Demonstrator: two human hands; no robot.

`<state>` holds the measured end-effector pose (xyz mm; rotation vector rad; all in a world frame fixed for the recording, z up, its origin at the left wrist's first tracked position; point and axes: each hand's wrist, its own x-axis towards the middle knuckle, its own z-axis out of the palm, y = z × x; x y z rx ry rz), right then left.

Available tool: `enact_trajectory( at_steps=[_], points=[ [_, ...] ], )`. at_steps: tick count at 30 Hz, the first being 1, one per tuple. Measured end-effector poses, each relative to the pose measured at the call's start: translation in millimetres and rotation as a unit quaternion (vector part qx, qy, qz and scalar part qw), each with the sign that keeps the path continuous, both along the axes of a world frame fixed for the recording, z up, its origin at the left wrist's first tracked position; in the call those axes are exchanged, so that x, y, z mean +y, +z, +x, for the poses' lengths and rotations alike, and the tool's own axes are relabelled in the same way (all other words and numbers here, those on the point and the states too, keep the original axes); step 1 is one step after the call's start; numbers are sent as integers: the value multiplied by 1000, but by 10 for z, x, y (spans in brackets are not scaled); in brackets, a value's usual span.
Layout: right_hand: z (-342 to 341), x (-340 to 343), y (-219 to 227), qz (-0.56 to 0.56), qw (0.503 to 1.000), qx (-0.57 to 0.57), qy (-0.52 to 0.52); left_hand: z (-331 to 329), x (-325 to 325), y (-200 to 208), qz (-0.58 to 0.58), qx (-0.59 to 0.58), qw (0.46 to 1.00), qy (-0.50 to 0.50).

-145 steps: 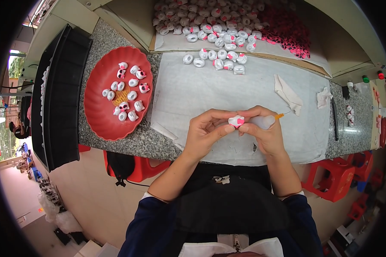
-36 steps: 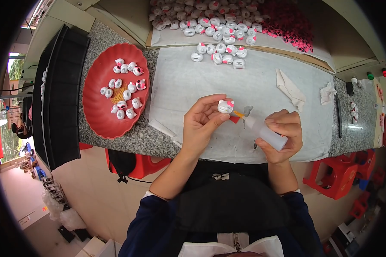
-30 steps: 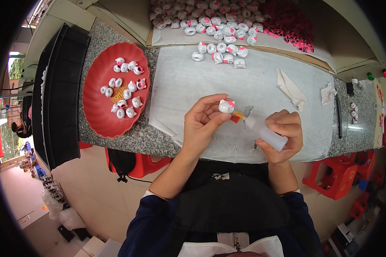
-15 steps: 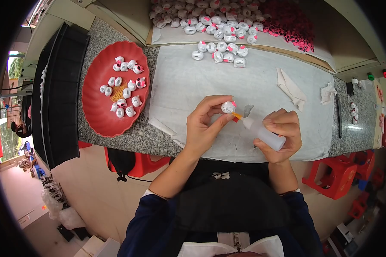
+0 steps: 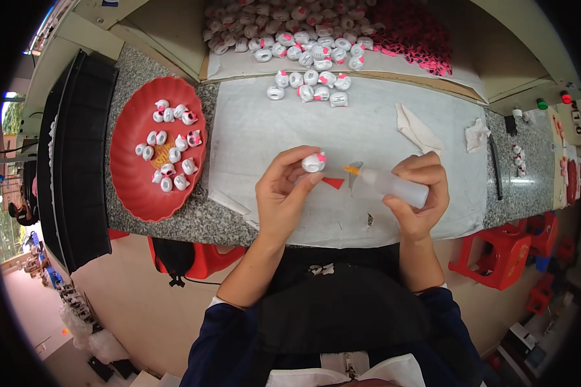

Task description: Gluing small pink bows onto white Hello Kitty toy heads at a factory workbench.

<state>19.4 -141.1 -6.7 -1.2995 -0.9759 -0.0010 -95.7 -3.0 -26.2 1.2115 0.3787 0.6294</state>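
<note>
My left hand [image 5: 283, 184] pinches a small white cat-head figure [image 5: 314, 162] with a pink bow between thumb and fingertips. My right hand [image 5: 425, 193] is wrapped round a translucent squeeze bottle [image 5: 394, 185], which lies nearly level. Its orange nozzle [image 5: 350, 170] points left at the figure, with a gap between them. Below the figure, by my left thumb, a red triangular piece [image 5: 333, 183] shows; whether it lies on the paper cannot be made out. Under both hands spreads a white paper sheet [image 5: 252, 129] with a grey torn or stained patch beside the nozzle.
At left stands a red scalloped tray [image 5: 126, 184] with several cat heads. More cat heads [image 5: 310, 79] sit at the sheet's far edge, others heaped on the shelf beside small pink pieces [image 5: 419, 45]. A folded cloth [image 5: 416, 129] lies at right. Red stools [image 5: 497, 255] stand below the counter.
The bottle's nozzle has drawn away from the cat head, leaving a gap. My left hand, still holding the figure, has moved left. The whole view has shifted slightly.
</note>
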Motion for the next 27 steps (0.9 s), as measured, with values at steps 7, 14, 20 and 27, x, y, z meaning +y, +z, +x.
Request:
enact_trajectory(
  at_steps=[7, 14, 20, 27],
  points=[
    [634, 40, 263, -115, 976, 185, -6, -30, 21, 24, -82, -29, 996, 17],
    [1477, 555, -49, -337, 899, -230, -159, -31, 22, 17, -75, -29, 997, 19],
    [1438, 596, -51, -405, 856, -275, -165, -46, 44, 22, -73, -28, 997, 15],
    [1344, 372, -26, -374, 877, -282, -108, -42, 51, 29, -72, -41, 997, 9]
  ],
)
